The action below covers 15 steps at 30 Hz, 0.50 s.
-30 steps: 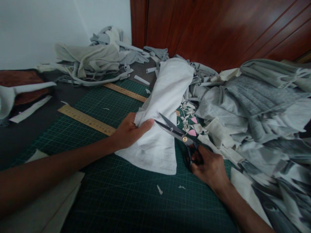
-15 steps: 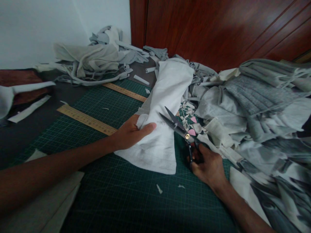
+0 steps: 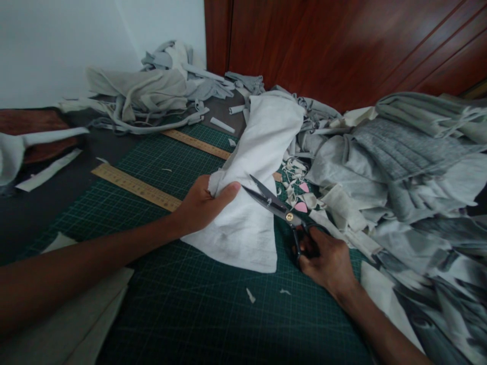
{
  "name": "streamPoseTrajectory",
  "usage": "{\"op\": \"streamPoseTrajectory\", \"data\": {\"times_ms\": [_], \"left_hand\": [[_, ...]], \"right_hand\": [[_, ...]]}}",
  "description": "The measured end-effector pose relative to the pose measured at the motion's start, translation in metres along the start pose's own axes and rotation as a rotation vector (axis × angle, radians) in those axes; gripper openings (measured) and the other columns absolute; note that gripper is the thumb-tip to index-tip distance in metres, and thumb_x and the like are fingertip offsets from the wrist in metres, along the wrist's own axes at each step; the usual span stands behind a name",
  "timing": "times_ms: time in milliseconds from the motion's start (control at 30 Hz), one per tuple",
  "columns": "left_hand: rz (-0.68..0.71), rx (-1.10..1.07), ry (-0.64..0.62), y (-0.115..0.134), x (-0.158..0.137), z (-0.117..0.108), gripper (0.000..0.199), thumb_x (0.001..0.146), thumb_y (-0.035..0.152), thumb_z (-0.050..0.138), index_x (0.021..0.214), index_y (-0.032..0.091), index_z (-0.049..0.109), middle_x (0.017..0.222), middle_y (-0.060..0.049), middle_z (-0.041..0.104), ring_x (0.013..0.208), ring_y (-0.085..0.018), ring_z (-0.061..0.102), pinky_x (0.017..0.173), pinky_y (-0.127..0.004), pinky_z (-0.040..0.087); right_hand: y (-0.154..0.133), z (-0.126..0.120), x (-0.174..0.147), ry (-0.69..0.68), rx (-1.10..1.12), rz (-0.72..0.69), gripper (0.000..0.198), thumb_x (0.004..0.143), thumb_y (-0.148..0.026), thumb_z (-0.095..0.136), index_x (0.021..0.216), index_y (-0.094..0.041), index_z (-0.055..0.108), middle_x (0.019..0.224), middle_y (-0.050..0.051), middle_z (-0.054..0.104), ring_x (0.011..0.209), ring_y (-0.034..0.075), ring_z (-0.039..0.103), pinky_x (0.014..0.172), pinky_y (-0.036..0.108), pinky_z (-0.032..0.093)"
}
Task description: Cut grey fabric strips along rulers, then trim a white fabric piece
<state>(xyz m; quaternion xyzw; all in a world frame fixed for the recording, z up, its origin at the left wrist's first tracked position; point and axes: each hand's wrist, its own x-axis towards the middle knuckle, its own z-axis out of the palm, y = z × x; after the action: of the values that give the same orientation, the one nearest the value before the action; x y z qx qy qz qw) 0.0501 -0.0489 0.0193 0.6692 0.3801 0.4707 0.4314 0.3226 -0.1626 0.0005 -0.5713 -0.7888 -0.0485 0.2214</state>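
Observation:
A long piece of white fabric (image 3: 262, 132) lies over the green cutting mat (image 3: 182, 304), its near end flaring out. My left hand (image 3: 207, 203) grips the fabric's left edge, thumb on top and fingers hidden beneath. In my right hand (image 3: 327, 258) are black-handled scissors (image 3: 289, 216), held by the loops with the blades partly apart. The blades point left over the fabric, their tips close to my left thumb. A tiny scrap clings to the lower blade.
Two wooden rulers (image 3: 135, 186) lie on the mat at left. Grey and white fabric heaps (image 3: 395, 152) crowd the right, another pile (image 3: 148, 91) the back left. Small offcuts (image 3: 294, 177) and pink pieces (image 3: 301, 207) sit beside the scissors. Folded cloth (image 3: 95, 309) is at the front left.
My left hand has shifted slightly left and up, bunching the fabric edge. The scissors have moved a little to the left and down, still partly apart.

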Motion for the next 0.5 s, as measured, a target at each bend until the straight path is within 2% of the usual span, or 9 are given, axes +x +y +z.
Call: {"op": "streamPoseTrajectory", "data": {"times_ms": [200,500], "left_hand": [[-0.044,0.050,-0.019,0.0047,-0.0012,-0.0011,0.035,0.085,0.024,0.059,0.054,0.020,0.043,0.052,0.008,0.037,0.048,-0.005,0.034,0.041,-0.017,0.029],[-0.028,0.062,-0.042,0.0051,-0.0018,0.0003,0.035,0.085,0.024,0.058,0.055,0.020,0.041,0.053,0.008,0.037,0.048,-0.006,0.034,0.043,-0.019,0.029]], "right_hand": [[-0.0002,-0.0002,-0.0001,-0.002,-0.020,0.009,0.003,0.070,-0.020,0.050,0.071,-0.023,0.049,0.053,-0.004,0.058,0.040,0.011,0.052,0.040,0.021,0.040],[0.0000,-0.0005,0.0002,-0.013,-0.008,0.012,0.005,0.070,-0.021,0.052,0.069,-0.023,0.048,0.052,-0.005,0.056,0.039,0.010,0.050,0.041,0.021,0.039]]}}
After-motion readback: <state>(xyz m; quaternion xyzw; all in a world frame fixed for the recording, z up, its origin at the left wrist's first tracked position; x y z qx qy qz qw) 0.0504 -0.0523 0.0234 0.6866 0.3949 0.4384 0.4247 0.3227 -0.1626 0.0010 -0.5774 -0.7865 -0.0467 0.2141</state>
